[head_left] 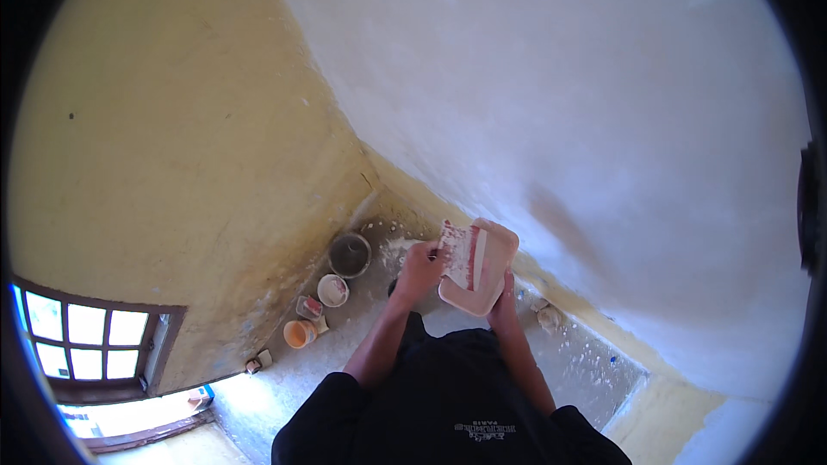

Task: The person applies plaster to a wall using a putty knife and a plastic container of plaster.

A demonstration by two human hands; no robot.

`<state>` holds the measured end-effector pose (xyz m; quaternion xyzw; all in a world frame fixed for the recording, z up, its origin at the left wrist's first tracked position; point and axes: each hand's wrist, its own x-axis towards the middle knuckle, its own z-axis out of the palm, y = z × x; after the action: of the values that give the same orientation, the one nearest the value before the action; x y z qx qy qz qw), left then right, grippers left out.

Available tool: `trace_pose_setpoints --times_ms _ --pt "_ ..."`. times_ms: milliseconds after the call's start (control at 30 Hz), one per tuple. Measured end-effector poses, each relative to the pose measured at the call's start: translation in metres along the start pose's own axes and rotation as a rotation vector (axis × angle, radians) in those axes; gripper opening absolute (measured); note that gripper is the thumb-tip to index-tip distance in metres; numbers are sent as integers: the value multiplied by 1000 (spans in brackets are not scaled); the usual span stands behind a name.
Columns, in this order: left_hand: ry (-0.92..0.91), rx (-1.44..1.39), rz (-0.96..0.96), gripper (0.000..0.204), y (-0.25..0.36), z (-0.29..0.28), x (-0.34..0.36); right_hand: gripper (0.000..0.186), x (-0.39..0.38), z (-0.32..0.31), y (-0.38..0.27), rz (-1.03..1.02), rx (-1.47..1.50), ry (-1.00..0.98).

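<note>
1. The pale pink tray (497, 269) is up in front of the tummy. The right hand's (503, 301) fingers hold its near right edge.
2. The left hand (419, 272) reaches forward, its fingers pinching a flat red tool (456, 263) with white paste, by the tray's left side.
3. On the floor (346, 336), a dark bucket (334, 266) looks grey inside.
4. A white bucket (321, 297) holds something pale.
5. An orange tub (295, 337) looks pale inside.
6. A small tub (302, 305) holds something red.

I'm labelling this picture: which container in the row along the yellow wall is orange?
The round orange bucket, at the row's end nearest the brown-framed window; the others are a dark grey bucket, a round white tub and a small reddish container.
</note>
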<state>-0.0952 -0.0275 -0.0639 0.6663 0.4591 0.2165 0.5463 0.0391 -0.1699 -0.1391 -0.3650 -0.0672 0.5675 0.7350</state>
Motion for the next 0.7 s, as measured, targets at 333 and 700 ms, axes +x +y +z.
trace_pose_setpoints --times_ms 333,700 --pt "-158 -571 -131 16 -22 -14 0 54 11 -8 -15 -4 74 -10" --pt "-54 -791 -291 24 -91 -17 28 55 -45 -50 -45 -221 -202 7"
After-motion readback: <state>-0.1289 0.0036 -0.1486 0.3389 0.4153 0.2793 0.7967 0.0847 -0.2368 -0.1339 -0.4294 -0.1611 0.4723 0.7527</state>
